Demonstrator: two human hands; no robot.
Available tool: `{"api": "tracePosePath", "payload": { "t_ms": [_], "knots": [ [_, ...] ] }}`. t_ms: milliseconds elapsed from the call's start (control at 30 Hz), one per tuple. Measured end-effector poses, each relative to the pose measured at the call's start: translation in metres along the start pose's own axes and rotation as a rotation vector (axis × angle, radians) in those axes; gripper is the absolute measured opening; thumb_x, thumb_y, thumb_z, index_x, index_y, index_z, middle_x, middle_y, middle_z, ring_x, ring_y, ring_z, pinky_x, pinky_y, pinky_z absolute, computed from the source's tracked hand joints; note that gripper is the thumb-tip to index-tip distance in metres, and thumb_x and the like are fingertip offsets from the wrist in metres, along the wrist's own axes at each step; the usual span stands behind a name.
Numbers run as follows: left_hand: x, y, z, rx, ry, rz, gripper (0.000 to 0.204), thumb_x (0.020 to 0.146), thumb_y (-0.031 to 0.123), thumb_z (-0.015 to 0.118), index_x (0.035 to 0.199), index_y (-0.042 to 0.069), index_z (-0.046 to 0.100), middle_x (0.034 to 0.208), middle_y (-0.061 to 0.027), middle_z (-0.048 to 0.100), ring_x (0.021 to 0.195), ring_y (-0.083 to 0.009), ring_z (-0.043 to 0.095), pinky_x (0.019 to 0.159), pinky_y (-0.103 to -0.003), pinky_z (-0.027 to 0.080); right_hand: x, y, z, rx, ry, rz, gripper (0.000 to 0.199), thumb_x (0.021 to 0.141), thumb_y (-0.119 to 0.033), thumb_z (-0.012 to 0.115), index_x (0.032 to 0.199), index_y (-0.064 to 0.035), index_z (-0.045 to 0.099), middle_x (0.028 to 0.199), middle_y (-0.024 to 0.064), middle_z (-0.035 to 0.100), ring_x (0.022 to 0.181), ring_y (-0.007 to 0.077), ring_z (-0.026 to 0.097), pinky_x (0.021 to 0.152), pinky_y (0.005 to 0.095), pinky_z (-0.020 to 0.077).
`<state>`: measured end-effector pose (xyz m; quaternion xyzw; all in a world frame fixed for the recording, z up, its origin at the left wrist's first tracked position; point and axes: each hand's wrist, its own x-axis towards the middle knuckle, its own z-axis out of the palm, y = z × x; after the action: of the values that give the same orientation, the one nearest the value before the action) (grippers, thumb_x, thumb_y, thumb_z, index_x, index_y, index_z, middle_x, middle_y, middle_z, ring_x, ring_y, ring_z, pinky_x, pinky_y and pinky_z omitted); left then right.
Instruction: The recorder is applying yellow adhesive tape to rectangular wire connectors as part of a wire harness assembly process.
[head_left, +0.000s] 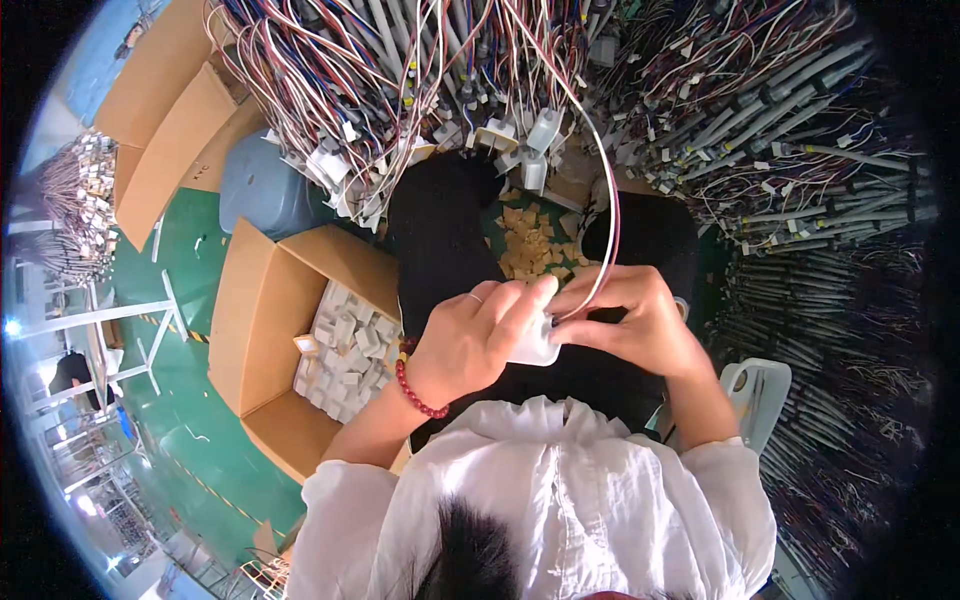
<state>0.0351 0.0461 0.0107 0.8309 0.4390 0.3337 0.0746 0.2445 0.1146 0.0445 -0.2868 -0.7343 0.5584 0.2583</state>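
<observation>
My left hand (475, 338) is closed around a small white plastic housing (538, 347) above my lap. From the right, my right hand (632, 318) pinches the ends of a few red and white wires (611, 190) where they meet the housing. The wires arch up and away from it toward a large bundle at the far side. My fingers cover much of the housing, so its opening and the wire ends are hidden.
Left of me an open cardboard box (255, 310) holds many white housings (345, 355). Cable bundles (400, 60) lie ahead, with more stacked cables (820, 270) at right. Cardboard scraps (530, 240) cover the floor between my legs. A grey-blue stool (265, 185) stands beyond the box.
</observation>
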Motion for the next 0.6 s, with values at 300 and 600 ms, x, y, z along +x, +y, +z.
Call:
{"api": "tracePosePath", "payload": {
  "t_ms": [300,600],
  "knots": [
    [0.005,0.008,0.005,-0.227,0.013,-0.292,0.067,0.073,0.005,0.067,0.133,-0.002,0.037,0.091,-0.0138,0.062,0.076,-0.0280,0.064,0.063,-0.035,0.053,-0.009,-0.001,0.035,-0.356,0.439,-0.271,0.017,0.067,-0.002,0.077,0.081,-0.0024,0.068,0.076,0.0113,0.066,0.063,0.0245,0.065,0.057,0.0313,0.0525],
    [0.000,0.023,0.019,-0.414,0.133,-0.466,0.065,0.071,-0.002,0.066,0.131,0.003,0.043,0.093,-0.0161,0.063,0.083,-0.0343,0.064,0.072,-0.039,0.052,-0.018,0.007,0.053,-0.102,0.627,-0.098,0.010,0.074,-0.001,0.072,0.082,0.0014,0.068,0.079,0.0110,0.066,0.072,0.0202,0.064,0.065,0.0267,0.0494]
  ]
}}
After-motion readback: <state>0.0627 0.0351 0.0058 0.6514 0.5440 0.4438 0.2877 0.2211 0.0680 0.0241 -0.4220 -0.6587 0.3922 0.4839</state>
